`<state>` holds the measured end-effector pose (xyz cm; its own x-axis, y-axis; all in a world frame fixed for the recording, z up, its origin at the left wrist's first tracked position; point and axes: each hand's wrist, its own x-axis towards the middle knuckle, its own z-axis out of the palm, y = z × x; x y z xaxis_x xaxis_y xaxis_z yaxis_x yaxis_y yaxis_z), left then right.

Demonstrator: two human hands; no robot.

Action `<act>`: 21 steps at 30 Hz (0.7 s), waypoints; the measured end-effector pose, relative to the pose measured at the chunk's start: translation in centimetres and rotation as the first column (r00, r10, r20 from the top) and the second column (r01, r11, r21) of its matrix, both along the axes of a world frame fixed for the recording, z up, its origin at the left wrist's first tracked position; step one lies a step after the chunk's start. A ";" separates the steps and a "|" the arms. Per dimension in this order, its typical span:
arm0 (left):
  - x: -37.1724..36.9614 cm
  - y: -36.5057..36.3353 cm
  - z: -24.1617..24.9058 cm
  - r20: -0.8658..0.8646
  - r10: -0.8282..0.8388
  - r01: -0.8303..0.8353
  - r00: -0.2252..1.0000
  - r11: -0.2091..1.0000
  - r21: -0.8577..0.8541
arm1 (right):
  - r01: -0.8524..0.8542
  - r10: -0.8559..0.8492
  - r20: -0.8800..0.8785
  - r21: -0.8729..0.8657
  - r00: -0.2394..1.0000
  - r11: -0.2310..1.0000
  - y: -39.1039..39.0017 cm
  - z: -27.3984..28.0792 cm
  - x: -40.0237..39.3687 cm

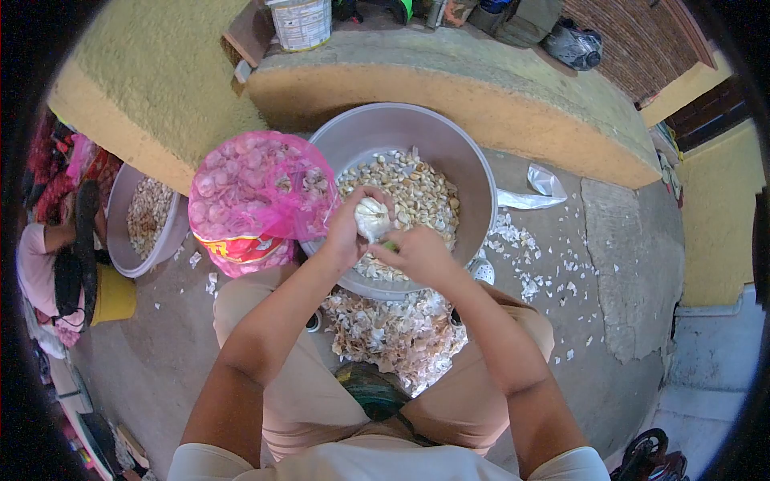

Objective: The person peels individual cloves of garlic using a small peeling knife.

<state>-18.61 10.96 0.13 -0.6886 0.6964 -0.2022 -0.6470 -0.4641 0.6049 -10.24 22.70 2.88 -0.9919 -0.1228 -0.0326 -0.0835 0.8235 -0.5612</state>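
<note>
Two hands in use, head view. My left hand [350, 228] is closed around a whole garlic bulb [371, 218], held above the near part of a large grey basin [480, 148]. My right hand [419, 255] grips a small green object [391, 246] just beside the bulb; its type is unclear. Basin contents: loose garlic cloves [417, 188]. Left of basin: pink mesh bag [241, 180] filled with bulbs. Between my legs: heap of papery skins [397, 337]. Far left: seated person [42, 264] near a second basin [118, 224] containing cloves.
</note>
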 end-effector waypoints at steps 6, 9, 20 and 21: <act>-1.0 -0.4 0.8 0.127 -0.016 0.003 0.992 0.995 0.102 | -0.071 0.058 0.157 0.083 0.986 0.994 -1.6 0.9 0.8; -1.1 -0.9 0.9 0.122 -0.107 0.096 0.987 0.991 0.092 | -0.035 0.046 0.086 -0.134 0.995 0.990 -0.1 1.2 0.5; -0.6 -0.4 0.3 0.028 -0.117 0.120 0.993 0.982 -0.147 | 0.157 -0.147 0.068 -0.179 0.987 0.971 0.8 2.7 0.1; -0.6 -0.5 0.4 0.035 -0.130 0.134 0.991 0.978 -0.162 | 0.169 -0.159 0.069 -0.165 0.985 0.972 0.8 2.6 0.1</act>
<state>-19.23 10.46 0.52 -0.5864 0.7369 -0.3364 -0.7115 -0.2701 0.6487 -10.11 23.50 5.51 -0.9962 0.0331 -0.0803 0.0797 0.7155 -0.6940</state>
